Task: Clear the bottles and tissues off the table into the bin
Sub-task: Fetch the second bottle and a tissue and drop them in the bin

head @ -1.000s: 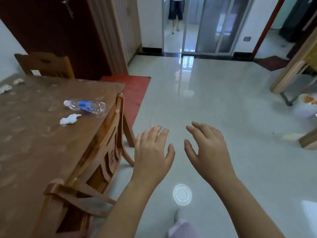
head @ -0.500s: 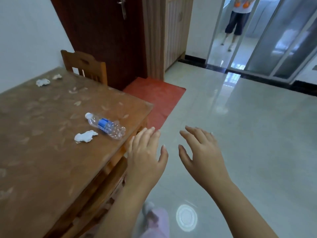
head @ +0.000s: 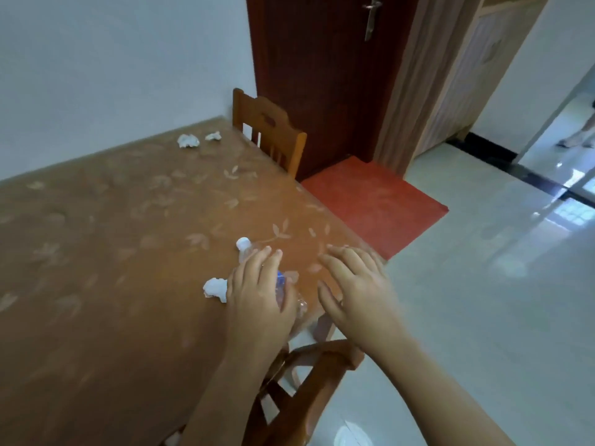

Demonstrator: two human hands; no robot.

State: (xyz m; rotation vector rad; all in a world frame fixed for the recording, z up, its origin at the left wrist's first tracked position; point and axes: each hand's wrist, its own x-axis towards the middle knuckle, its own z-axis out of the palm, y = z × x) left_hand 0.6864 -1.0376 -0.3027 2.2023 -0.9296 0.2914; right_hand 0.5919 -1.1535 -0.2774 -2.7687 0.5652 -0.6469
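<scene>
A person, a second ago still out on the open floor, now reaches the worktop (head: 106, 252): the left hand (head: 257, 294) spreads open over the lying plastic bottle (head: 244, 249), not yet closed on it, a crumpled tissue (head: 215, 288) just beside. The right hand (head: 354, 291) hovers open and empty. Two more tissues (head: 188, 140) lie by the far chair (head: 273, 136); a near chair (head: 309, 375) crowds the edge. No bin is in sight.

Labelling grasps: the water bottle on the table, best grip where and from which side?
Grip the bottle around its body, from above. It lies on its side near the table edge, cap pointing away, and the left hand is already over it.
</scene>
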